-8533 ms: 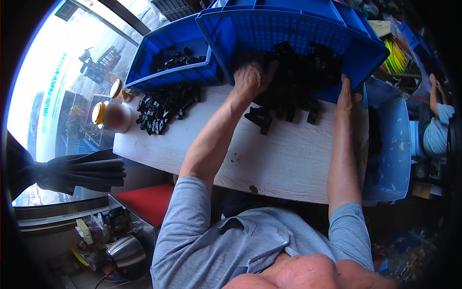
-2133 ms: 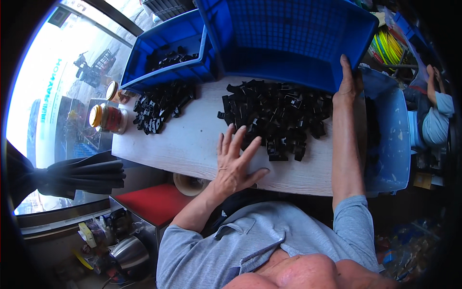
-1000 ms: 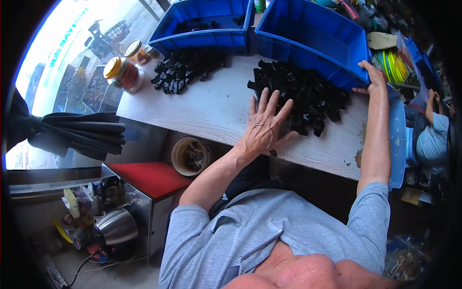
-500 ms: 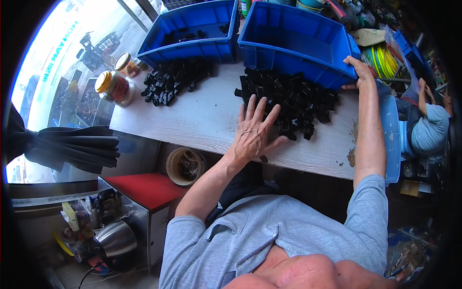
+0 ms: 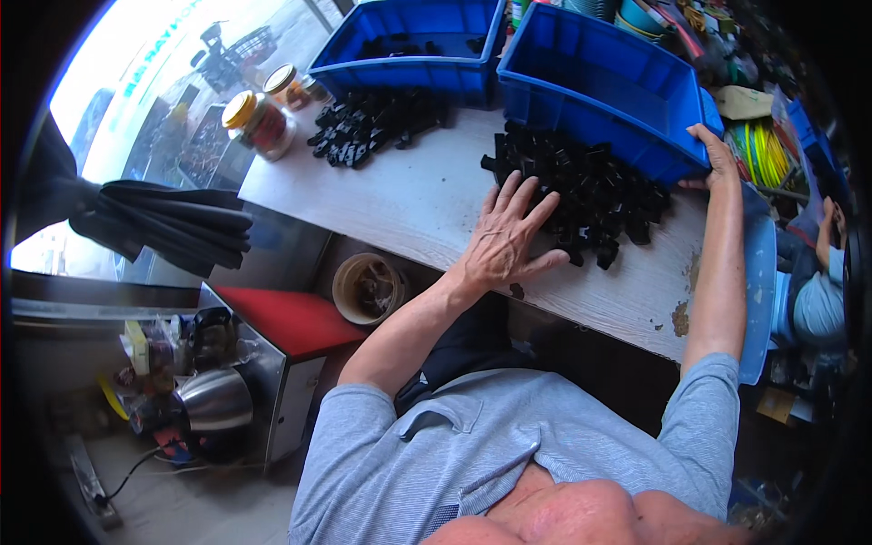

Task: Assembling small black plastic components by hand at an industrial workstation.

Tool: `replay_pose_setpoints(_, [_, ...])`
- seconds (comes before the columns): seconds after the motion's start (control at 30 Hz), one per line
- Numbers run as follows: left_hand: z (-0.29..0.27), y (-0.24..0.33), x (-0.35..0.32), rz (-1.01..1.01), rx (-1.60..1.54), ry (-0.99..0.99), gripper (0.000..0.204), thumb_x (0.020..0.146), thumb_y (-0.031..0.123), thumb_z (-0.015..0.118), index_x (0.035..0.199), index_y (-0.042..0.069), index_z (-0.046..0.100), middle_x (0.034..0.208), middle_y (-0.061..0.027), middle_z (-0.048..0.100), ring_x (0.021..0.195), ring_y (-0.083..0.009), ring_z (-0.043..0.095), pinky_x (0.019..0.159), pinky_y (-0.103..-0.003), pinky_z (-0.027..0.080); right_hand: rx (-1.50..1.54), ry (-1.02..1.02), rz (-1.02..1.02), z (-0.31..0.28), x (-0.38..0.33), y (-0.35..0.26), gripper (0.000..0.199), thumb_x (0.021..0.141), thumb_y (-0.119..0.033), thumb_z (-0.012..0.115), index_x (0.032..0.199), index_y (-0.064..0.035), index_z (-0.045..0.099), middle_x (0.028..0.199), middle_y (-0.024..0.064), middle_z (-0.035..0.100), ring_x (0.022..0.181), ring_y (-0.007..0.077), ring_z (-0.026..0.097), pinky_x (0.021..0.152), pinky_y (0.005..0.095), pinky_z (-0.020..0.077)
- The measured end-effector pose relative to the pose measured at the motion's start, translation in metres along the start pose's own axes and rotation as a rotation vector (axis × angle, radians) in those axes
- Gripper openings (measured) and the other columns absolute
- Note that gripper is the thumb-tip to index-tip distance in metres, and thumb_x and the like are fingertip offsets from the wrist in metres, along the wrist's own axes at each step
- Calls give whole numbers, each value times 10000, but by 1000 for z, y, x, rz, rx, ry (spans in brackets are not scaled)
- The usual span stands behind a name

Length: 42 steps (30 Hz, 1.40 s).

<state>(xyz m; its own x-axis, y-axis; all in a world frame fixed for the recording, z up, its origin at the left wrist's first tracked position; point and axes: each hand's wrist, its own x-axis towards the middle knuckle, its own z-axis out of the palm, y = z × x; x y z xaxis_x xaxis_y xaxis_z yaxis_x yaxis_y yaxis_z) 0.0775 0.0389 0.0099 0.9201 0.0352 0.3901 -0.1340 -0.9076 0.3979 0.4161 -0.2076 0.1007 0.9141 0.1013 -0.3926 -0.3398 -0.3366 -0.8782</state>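
My left hand (image 5: 507,238) lies with fingers spread at the near left edge of a heap of small black plastic parts (image 5: 590,195), its fingertips against them. At the near right corner of an empty-looking blue plastic bin (image 5: 599,129), my right hand (image 5: 716,163) grips the wall, thumb up by the rim and fingers low at the corner. The bin stands right behind the heap. Farther left, a second blue bin (image 5: 409,74) has some black parts inside. In front of it rests a smaller pile of black parts (image 5: 368,125).
Two lidded jars, one yellow-capped (image 5: 259,125), stand at the white table's (image 5: 427,191) left end. Below are a bucket (image 5: 368,289), a red-topped cabinet (image 5: 291,320) and a metal kettle (image 5: 214,400). Coiled yellow cable (image 5: 767,153) and another person (image 5: 820,304) are at the right.
The whole view has shifted, so the table and bins appear farther right and slightly tilted. Both hands keep nearly the same places on the heap and the bin.
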Motion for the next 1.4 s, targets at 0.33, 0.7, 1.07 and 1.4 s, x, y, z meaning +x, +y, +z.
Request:
replay_pose_setpoints(0.33, [0,-4,0,-96,-53,263,596,923,395,679,1397,64,535,1424,-277,478,1355,-483,419,1112,-524,377,255,79,-44,4,-10,20,1026,675,-616,846,1486,-119,461,1498,211,429,1290,457,473,814,626,556])
replay_pose_setpoints(0.7, [-64,-146,-3,-495,420,479,307,887,234,678,1187,173,711,1071,-126,699,1008,-356,625,851,-453,521,254,-7,-178,-7,-125,83,493,858,-441,762,1223,-148,607,724,53,649,740,219,692,648,528,583])
replay_pose_setpoints(1.07, [-59,-179,-8,-396,459,519,142,856,250,688,969,175,731,900,-107,694,918,-347,633,816,-448,508,253,-62,-68,18,-177,141,326,879,-294,770,1108,-96,647,618,19,581,595,187,667,588,374,611])
replay_pose_setpoints(1.4, [-61,-176,-21,-445,350,482,181,885,248,655,1032,163,718,972,-105,741,943,-329,691,849,-438,522,-80,-111,4,56,-207,129,484,793,-247,830,1187,-70,612,632,30,584,511,115,601,469,273,535])
